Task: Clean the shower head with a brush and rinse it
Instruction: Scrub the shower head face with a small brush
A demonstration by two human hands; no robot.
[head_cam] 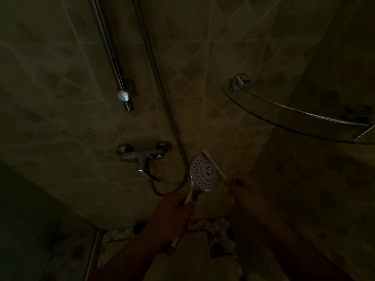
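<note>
The left hand (172,216) grips the shower head (205,175) by its handle, the white face rising just above its curled fingers. The right hand (241,187) pinches the brush (214,164), which lies across the face's right edge.

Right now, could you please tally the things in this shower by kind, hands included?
Hands: 2, left hand, right hand
Shower head: 1
Brush: 1
Hose: 1
Mixer tap: 1
Wall rail: 1
Glass shelf: 1
Total: 8
</note>
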